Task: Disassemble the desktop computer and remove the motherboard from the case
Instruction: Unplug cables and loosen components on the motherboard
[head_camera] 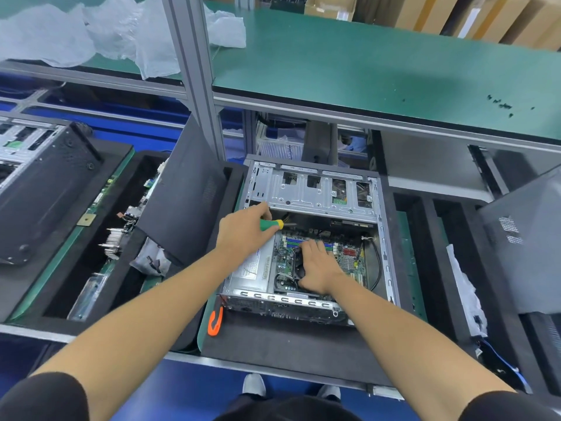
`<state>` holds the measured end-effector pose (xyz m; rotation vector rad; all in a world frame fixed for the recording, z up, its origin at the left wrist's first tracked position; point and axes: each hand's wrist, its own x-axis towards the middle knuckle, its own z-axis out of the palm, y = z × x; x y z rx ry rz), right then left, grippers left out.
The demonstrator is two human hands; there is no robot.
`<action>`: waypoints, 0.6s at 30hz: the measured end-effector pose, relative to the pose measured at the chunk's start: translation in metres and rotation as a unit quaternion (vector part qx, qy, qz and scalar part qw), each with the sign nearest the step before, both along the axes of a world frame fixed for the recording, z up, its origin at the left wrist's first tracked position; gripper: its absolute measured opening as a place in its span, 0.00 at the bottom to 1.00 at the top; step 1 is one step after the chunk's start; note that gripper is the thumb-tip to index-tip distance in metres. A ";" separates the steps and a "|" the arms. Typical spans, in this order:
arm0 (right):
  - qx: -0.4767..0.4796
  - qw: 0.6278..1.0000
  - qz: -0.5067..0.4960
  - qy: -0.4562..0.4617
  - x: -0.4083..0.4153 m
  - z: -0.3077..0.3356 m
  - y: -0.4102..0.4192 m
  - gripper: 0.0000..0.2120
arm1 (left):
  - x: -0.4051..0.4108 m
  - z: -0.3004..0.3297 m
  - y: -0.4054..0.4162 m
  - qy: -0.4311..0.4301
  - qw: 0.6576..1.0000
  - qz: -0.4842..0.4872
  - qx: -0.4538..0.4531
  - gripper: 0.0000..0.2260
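An open desktop case (321, 189) lies flat on a black mat in front of me, side panel off. The green motherboard (349, 259) sits inside, with blue memory slots and a red chip showing. My left hand (246, 232) hovers over the case's left side, closed around a green-and-yellow screwdriver (271, 224) whose tip points right. My right hand (318, 265) presses down on the black cooler fan (299, 270) at the board's middle, fingers curled over it; the grip itself is hidden. A silver power supply box (252, 268) fills the case's near-left corner.
A removed black side panel (188, 189) leans at the left of the case. An orange tool (215, 322) lies on the mat by the case's near-left corner. Trays of pulled boards and parts lie to the left, another case at far left, a green shelf (379, 71) overhead.
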<state>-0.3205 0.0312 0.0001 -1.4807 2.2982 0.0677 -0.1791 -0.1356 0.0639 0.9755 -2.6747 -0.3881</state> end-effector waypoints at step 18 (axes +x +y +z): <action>-0.085 0.994 -0.051 -0.051 -0.012 0.019 0.004 0.44 | -0.002 -0.008 0.004 0.023 0.999 -0.004 -0.030 0.14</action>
